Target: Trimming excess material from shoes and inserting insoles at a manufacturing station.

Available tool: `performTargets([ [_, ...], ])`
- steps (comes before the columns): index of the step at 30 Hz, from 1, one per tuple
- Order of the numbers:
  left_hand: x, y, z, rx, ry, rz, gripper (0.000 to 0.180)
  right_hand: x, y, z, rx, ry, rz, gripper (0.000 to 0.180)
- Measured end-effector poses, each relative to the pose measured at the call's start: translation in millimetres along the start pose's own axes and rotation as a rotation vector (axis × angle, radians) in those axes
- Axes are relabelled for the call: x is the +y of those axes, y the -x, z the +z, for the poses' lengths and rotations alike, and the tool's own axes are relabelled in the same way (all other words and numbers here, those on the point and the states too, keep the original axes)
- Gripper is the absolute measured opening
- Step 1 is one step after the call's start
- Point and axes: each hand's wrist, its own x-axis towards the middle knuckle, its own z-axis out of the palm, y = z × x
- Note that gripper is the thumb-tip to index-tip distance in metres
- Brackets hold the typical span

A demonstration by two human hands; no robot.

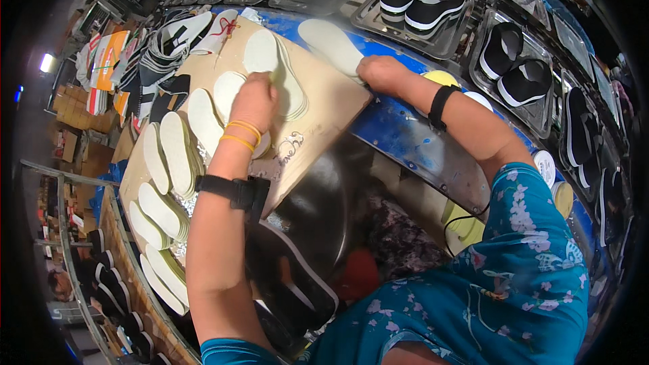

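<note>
My left hand (253, 100) rests on a stack of pale shoe insoles (277, 71) lying on a tan board (324, 111), its fingers closed over the stack's edge. Two yellow bands circle that wrist, and a black strap sits further up the forearm. My right hand (382, 71) presses down on a single pale insole (331, 44) that lies across the blue table edge (405, 138). A black band is on my right wrist.
Several more insole stacks (169, 155) line the board's left side. Metal trays (433, 34) holding black-and-white sandals (433, 7) run along the far right. Black straps (159, 51) pile up at the far left. Shelves with shoes (108, 284) stand below left.
</note>
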Motion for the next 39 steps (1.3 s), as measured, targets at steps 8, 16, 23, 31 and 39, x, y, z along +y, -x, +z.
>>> performTargets([
  [8, -8, 89, -121, 0.496, 0.390, -0.180, 0.024, 2, 29, -108, 0.959, -0.223, 0.206, 0.019],
  [16, 2, 376, -238, 0.636, -0.042, -0.333, 0.032, -77, 128, -190, 0.668, -1.444, 0.235, 0.020],
  [23, 100, 520, -229, 0.799, 0.660, -0.996, 0.028, -162, 167, -205, 0.202, -1.390, 0.323, 0.018],
  [31, 179, 488, -136, 0.200, -0.004, -0.548, 0.019, -315, 226, -204, 0.646, -0.284, -0.977, 0.022],
  [39, 115, 455, -71, -0.033, -0.361, -0.229, 0.027, -336, 183, -128, 0.199, -0.145, -1.111, 0.021],
])
